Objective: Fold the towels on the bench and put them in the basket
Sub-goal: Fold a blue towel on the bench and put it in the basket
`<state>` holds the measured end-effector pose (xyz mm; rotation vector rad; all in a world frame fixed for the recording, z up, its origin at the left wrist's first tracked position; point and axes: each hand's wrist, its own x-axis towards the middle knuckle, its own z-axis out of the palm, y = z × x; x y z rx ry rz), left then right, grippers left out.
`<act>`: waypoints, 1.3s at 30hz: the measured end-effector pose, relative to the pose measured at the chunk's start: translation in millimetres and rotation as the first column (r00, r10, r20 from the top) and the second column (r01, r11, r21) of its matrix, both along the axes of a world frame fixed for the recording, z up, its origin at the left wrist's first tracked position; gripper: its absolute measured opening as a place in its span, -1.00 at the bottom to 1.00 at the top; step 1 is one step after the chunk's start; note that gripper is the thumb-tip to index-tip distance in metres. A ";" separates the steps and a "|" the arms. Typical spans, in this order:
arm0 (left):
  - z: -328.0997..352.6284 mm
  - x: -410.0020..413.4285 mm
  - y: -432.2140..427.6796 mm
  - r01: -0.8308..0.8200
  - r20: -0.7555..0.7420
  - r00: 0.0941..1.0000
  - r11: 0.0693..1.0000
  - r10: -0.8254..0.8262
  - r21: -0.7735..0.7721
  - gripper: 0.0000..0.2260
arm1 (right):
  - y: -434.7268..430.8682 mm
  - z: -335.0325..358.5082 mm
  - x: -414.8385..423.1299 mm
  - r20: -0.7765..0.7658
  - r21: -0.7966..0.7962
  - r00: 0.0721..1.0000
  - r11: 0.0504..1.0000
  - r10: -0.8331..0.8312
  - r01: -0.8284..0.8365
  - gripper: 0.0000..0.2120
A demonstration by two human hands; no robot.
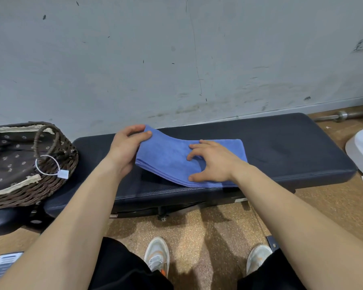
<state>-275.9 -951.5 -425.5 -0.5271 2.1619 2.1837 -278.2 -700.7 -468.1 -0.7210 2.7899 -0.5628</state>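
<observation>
Our left hand [126, 149] pinches the left end of the folded blue towel [168, 155], raising it off the dark surface [291, 147]. Our right hand [212, 162], fingers spread, presses the other half flat. The basket [57, 174] sits near, at the left.

The towel [172, 158] on the bench [291, 147] is plain blue, and the bench is dark navy. At the bench's left end, the basket [50, 185] is brown wicker; its lining [8, 162] is dark with small pale flowers and cream trim. Below the bench, the floor [197, 237] is speckled tan.
</observation>
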 end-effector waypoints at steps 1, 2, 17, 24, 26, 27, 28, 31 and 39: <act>3.4 1.1 0.3 0.008 -0.028 1.000 0.999 -0.007 0.032 -0.71 | -5.6 -1.0 -0.1 -0.004 -0.004 1.000 1.000 -0.002 0.002 -0.39; 6.3 1.9 2.2 0.021 -0.053 0.998 0.998 -0.018 0.062 -0.71 | -9.7 -2.2 0.0 -0.004 -0.009 1.000 1.000 -0.007 0.007 -0.39; 2.5 -2.3 119.8 0.225 -0.159 0.941 0.901 -0.300 -0.370 -0.76 | 92.3 3.2 24.7 -0.047 -0.156 0.946 0.938 -0.321 0.310 -0.54; -10.1 -1.7 168.5 0.264 -0.074 0.905 0.690 -0.419 -0.674 -0.67 | 101.9 -5.7 36.9 0.036 -0.013 0.949 0.950 -0.313 0.313 -0.38; -13.2 -2.5 177.9 0.263 -0.060 0.894 0.629 -0.444 -0.731 -0.67 | 103.6 -6.0 37.8 0.036 -0.031 0.942 0.942 -0.334 0.335 -0.38; -15.0 -3.3 181.9 0.263 -0.054 0.891 0.608 -0.451 -0.749 -0.67 | 104.7 -5.9 38.4 0.038 -0.050 0.937 0.936 -0.348 0.350 -0.39; -16.9 -3.9 185.6 0.266 -0.042 0.888 0.585 -0.459 -0.766 -0.67 | 105.5 -5.4 39.2 0.045 -0.068 0.932 0.930 -0.360 0.362 -0.39; -22.5 -4.0 195.9 0.311 0.027 0.862 0.488 -0.506 -0.816 -0.68 | 110.0 -5.7 38.6 0.093 -0.090 0.922 0.919 -0.377 0.384 -0.44; -11.0 1.1 175.1 0.224 -0.156 0.857 0.628 -0.491 -0.746 -0.83 | 97.1 11.8 30.1 -0.103 -0.356 0.824 0.795 -0.557 0.492 -0.64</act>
